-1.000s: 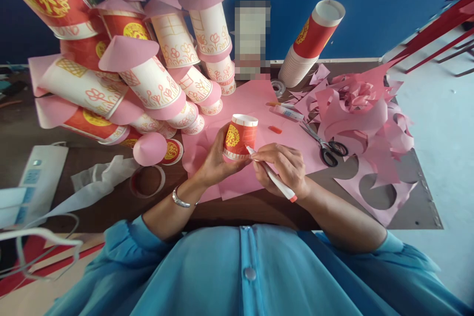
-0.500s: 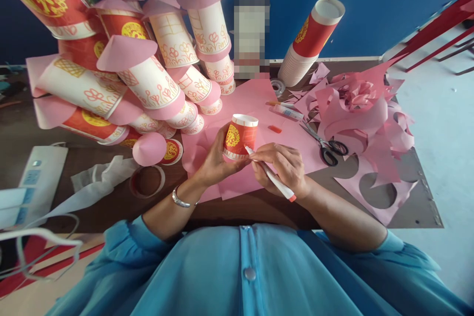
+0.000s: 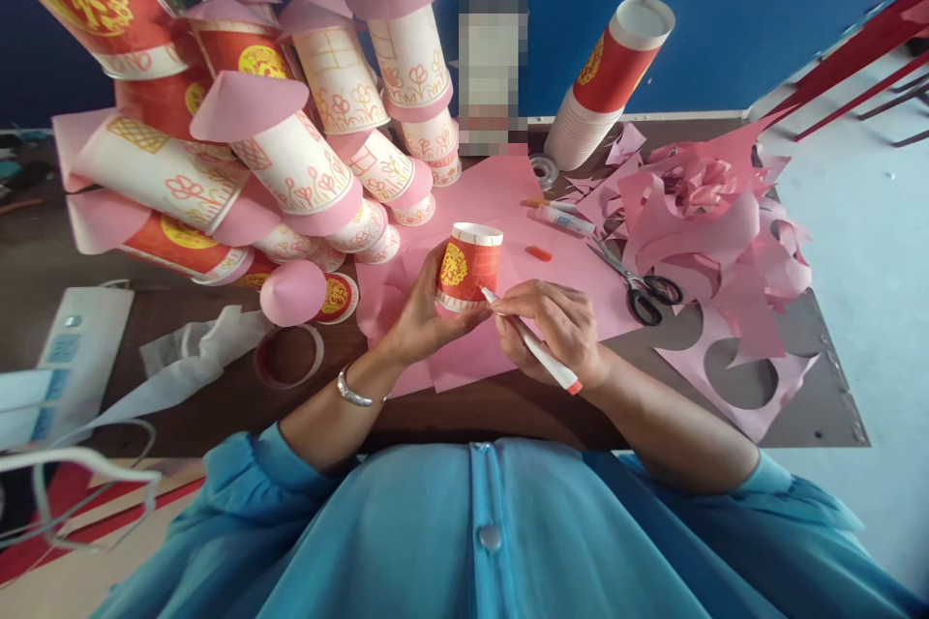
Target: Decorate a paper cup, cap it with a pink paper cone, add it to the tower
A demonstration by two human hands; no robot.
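My left hand [image 3: 425, 314] is wrapped round a red paper cup [image 3: 479, 266] with a yellow emblem and white bands at top and bottom. The cup is held above pink paper [image 3: 494, 198], tilted slightly. Closed round a white marker [image 3: 541, 348] with an orange end, my right hand [image 3: 555, 319] keeps the marker's tip at the cup's red side, near the lower band. An orange marker cap [image 3: 538, 253] lies on the paper just beyond my hands.
Left stand several cup towers [image 3: 290, 160] with pink cone roofs. Scissors [image 3: 643, 285], a glue tube [image 3: 566, 219] and pink paper scraps [image 3: 718, 203] lie to the right. A cup stack [image 3: 595, 97] leans at the back. A tape roll [image 3: 288, 355] lies left of my wrist.
The cup has shifted very slightly to the left in my left hand. The marker's tip stays at its side, and the things around have not moved.
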